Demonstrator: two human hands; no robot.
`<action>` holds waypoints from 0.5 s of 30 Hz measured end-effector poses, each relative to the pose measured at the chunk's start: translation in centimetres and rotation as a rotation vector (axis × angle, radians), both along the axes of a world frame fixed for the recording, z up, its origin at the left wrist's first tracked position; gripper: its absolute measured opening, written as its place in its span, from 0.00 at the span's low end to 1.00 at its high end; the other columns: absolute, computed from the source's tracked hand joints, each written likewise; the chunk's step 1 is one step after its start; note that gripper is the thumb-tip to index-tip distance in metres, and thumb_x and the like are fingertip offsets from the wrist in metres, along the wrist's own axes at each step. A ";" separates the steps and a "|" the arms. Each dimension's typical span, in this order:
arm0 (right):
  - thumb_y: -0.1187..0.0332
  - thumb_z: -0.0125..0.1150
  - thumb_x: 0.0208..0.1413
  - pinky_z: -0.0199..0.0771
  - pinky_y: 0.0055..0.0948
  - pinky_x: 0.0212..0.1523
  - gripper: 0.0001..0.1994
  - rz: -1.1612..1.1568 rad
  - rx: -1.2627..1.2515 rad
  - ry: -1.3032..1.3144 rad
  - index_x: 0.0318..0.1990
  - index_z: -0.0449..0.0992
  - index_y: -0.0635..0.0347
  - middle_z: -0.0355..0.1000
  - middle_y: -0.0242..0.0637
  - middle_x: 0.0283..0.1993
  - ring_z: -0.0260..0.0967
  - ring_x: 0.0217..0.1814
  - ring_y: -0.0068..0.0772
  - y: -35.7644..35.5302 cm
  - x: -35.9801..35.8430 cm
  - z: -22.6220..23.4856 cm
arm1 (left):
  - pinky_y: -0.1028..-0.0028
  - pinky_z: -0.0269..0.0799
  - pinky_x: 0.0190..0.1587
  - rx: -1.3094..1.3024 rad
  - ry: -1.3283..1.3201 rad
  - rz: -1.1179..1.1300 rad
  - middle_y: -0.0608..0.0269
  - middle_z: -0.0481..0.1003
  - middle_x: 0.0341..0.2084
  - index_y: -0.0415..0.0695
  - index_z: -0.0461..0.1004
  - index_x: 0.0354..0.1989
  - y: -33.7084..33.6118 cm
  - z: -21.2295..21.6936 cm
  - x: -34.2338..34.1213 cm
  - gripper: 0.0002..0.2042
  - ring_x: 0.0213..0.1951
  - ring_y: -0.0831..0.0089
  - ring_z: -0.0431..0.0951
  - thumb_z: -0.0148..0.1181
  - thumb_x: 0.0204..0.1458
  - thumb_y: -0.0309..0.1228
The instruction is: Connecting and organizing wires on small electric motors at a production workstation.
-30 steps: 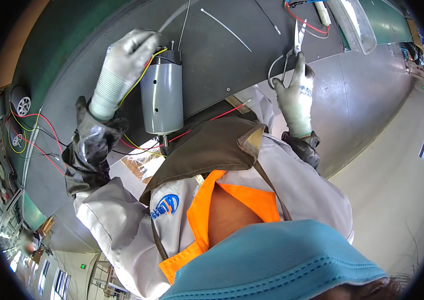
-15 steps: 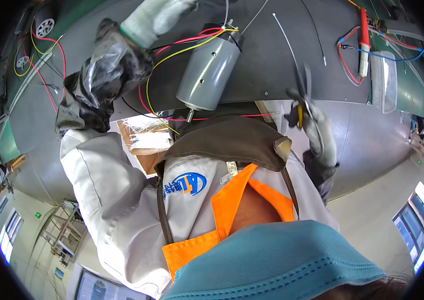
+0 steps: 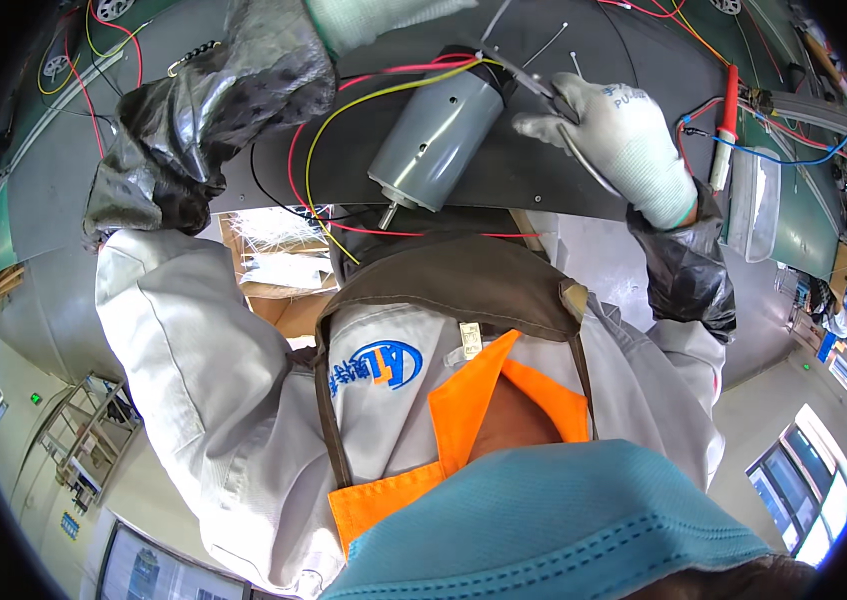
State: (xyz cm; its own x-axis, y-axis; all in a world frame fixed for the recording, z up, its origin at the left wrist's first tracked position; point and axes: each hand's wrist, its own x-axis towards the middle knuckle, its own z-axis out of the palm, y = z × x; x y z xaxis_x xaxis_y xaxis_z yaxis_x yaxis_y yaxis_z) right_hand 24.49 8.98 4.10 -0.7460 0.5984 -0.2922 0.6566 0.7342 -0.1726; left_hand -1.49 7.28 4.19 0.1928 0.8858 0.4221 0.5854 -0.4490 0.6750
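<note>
**While both gloved hands work at a grey motor on the dark table**

Though only partly in view at the top edge, the left hand (image 3: 384, 15) in a white glove sits just above the grey cylindrical motor (image 3: 434, 140); its fingers run out of frame, so can't tell if it's wide, narrow or holding sth; a crinkled grey-black sleeve cover (image 3: 214, 110) wraps that forearm. Right hand (image 3: 609, 130), also white-gloved, is closed around thin metal tweezers (image 3: 519, 75), tips at the motor's wired end; the tool's rear pokes out below the palm. Motor lies tilted on the table (image 3: 544, 180), shaft end toward the person, near the table's front edge; yellow wire (image 3: 344, 125) and red wire (image 3: 294, 160) loop from its top end across the table and over the edge. Red-handled tool (image 3: 726, 125) lies to the right, near a clear plastic tray (image 3: 756, 205); blue wire (image 3: 794, 155) beside it. Cardboard box (image 3: 279, 265) w/ white strips sits below the table edge.
</note>
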 end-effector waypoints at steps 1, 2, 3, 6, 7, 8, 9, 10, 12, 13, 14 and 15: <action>0.36 0.63 0.58 0.78 0.45 0.40 0.32 -0.108 -0.098 -0.050 0.49 0.77 0.60 0.79 0.45 0.30 0.80 0.36 0.50 0.2 0.5 -0.4 | 0.75 0.73 0.38 -0.201 -0.180 0.031 0.63 0.79 0.28 0.37 0.82 0.36 -0.5 0.2 -0.4 0.12 0.35 0.81 0.77 0.70 0.57 0.35; 0.37 0.63 0.58 0.78 0.44 0.37 0.31 -0.182 -0.188 -0.035 0.49 0.78 0.59 0.78 0.43 0.27 0.80 0.34 0.49 0.5 1.2 -1.0 | 0.77 0.73 0.39 -0.269 -0.314 -0.019 0.66 0.80 0.30 0.37 0.82 0.36 -0.9 0.8 -1.3 0.10 0.35 0.82 0.76 0.69 0.58 0.32; 0.37 0.64 0.58 0.78 0.43 0.35 0.30 -0.204 -0.286 0.054 0.50 0.78 0.57 0.77 0.41 0.25 0.80 0.31 0.47 0.8 1.8 -1.5 | 0.78 0.73 0.38 -0.371 -0.286 -0.159 0.67 0.80 0.30 0.37 0.83 0.35 -2.4 1.7 -3.3 0.08 0.36 0.83 0.75 0.70 0.57 0.31; 0.43 0.64 0.61 0.79 0.40 0.37 0.26 -0.181 0.164 0.075 0.50 0.79 0.58 0.79 0.44 0.31 0.81 0.36 0.45 1.2 2.9 -3.4 | 0.64 0.73 0.53 -0.491 -0.129 -1.013 0.46 0.77 0.47 0.32 0.74 0.56 -6.0 2.9 -7.1 0.30 0.50 0.60 0.79 0.57 0.63 0.51; 0.44 0.63 0.61 0.79 0.39 0.40 0.26 -0.202 0.304 -0.044 0.52 0.78 0.60 0.80 0.47 0.36 0.82 0.40 0.45 1.0 3.0 -3.9 | 0.59 0.72 0.59 -0.525 -0.059 -1.094 0.40 0.77 0.52 0.31 0.73 0.59 -7.5 2.9 -8.3 0.35 0.54 0.52 0.79 0.54 0.63 0.57; 0.45 0.64 0.61 0.79 0.40 0.41 0.26 -0.140 0.266 0.101 0.53 0.78 0.60 0.80 0.49 0.38 0.81 0.42 0.47 0.7 2.7 -4.4 | 0.58 0.72 0.60 -0.405 0.070 -0.720 0.41 0.77 0.52 0.31 0.72 0.60 -9.6 2.1 -8.5 0.36 0.55 0.51 0.79 0.54 0.63 0.58; 0.46 0.64 0.61 0.80 0.40 0.42 0.27 -0.147 0.204 0.170 0.54 0.78 0.60 0.80 0.52 0.41 0.81 0.45 0.49 0.2 2.6 -4.8 | 0.58 0.71 0.61 -0.272 0.195 -0.343 0.42 0.77 0.52 0.32 0.72 0.60 -11.6 1.0 -8.3 0.36 0.55 0.49 0.78 0.55 0.63 0.58; 0.47 0.65 0.61 0.80 0.40 0.44 0.27 -0.193 0.153 0.197 0.55 0.78 0.61 0.79 0.54 0.43 0.80 0.47 0.51 -0.3 2.1 -5.3 | 0.57 0.70 0.62 -0.152 0.192 -0.095 0.42 0.76 0.54 0.34 0.71 0.62 -12.2 -1.1 -6.8 0.37 0.57 0.45 0.76 0.53 0.62 0.60; 0.49 0.67 0.62 0.79 0.33 0.40 0.26 -0.315 -0.624 0.481 0.49 0.79 0.67 0.81 0.46 0.40 0.81 0.41 0.40 -1.6 1.0 -6.3 | 0.57 0.69 0.62 -0.089 0.137 0.139 0.43 0.73 0.58 0.39 0.63 0.69 -13.9 -4.9 -3.3 0.36 0.58 0.45 0.74 0.61 0.58 0.49; 0.49 0.67 0.62 0.78 0.30 0.38 0.25 -0.523 -1.135 0.601 0.46 0.80 0.69 0.82 0.41 0.38 0.80 0.38 0.34 -2.7 -0.3 -7.5 | 0.55 0.67 0.63 0.118 0.154 0.116 0.41 0.72 0.57 0.37 0.60 0.70 -13.8 -6.8 -1.5 0.39 0.59 0.43 0.73 0.62 0.57 0.51; 0.49 0.66 0.63 0.76 0.27 0.35 0.25 -0.465 -1.166 0.524 0.45 0.80 0.70 0.81 0.36 0.37 0.78 0.35 0.28 -2.1 -0.4 -7.3 | 0.53 0.67 0.63 -0.094 0.162 0.210 0.38 0.70 0.58 0.36 0.59 0.70 -15.2 -8.1 0.8 0.40 0.59 0.41 0.71 0.64 0.55 0.49; 0.49 0.66 0.64 0.75 0.25 0.33 0.26 -0.437 -1.220 0.398 0.44 0.81 0.71 0.81 0.31 0.36 0.76 0.33 0.23 -1.7 -1.4 -7.6 | 0.54 0.69 0.60 -0.020 0.127 0.257 0.35 0.68 0.59 0.37 0.59 0.70 -16.1 -9.3 2.6 0.38 0.58 0.39 0.71 0.65 0.53 0.41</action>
State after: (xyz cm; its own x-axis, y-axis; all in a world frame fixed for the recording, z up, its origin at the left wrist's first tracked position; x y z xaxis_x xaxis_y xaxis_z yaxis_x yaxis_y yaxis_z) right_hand 23.10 7.32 -3.51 -0.7209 0.3228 -0.6133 0.5483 -0.2755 -0.7896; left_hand 1.13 -8.79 -5.13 0.0114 0.9204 0.3908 0.7589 -0.2624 0.5960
